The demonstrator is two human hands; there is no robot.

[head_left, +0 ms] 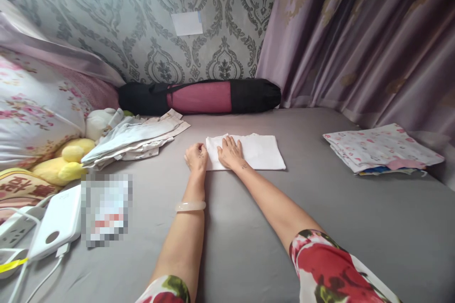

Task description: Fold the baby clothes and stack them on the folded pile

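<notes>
A folded white cloth [259, 151] lies flat on the grey bed sheet [249, 236]. My right hand [231, 152] rests palm down on its left part, fingers stretched out. At the cloth's left edge my left hand [196, 156] is closed, its fingers curled at the edge of the cloth; a pale bangle sits on that wrist. Both arms reach forward from floral sleeves.
A heap of pale unfolded clothes [135, 139] lies to the left. Folded floral cloths [382, 149] are stacked at the right. A black and pink roll bag [199, 96] lies along the wall. Pillows, a yellow plush toy [67, 161], a white power bank [57, 222] and cables are at the left.
</notes>
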